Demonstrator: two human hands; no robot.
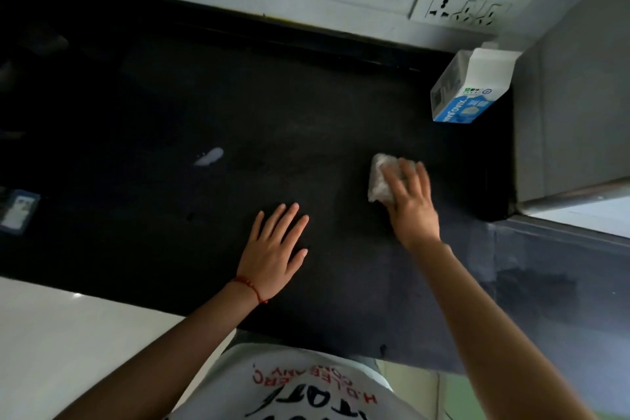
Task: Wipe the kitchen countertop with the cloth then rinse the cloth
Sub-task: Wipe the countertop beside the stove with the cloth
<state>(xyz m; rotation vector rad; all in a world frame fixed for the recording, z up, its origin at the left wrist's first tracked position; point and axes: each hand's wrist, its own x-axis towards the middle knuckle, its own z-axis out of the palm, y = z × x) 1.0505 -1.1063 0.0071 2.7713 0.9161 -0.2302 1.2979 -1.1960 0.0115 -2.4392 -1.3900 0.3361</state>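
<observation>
The black countertop (pixel 238 106) fills most of the view. My right hand (pixel 410 201) presses a bunched whitish cloth (pixel 378 181) onto it at the right, fingers spread over the cloth, which sticks out to the left of them. My left hand (pixel 274 249) lies flat on the counter near the front edge, fingers apart and holding nothing. A small white spill (pixel 209 156) sits on the counter to the left, well apart from the cloth.
An opened blue and white milk carton (pixel 467 92) stands at the back right, against a grey side panel (pixel 572 95). A wall socket (pixel 467 7) is above it. A small blue-framed object (pixel 17 211) lies at the left edge.
</observation>
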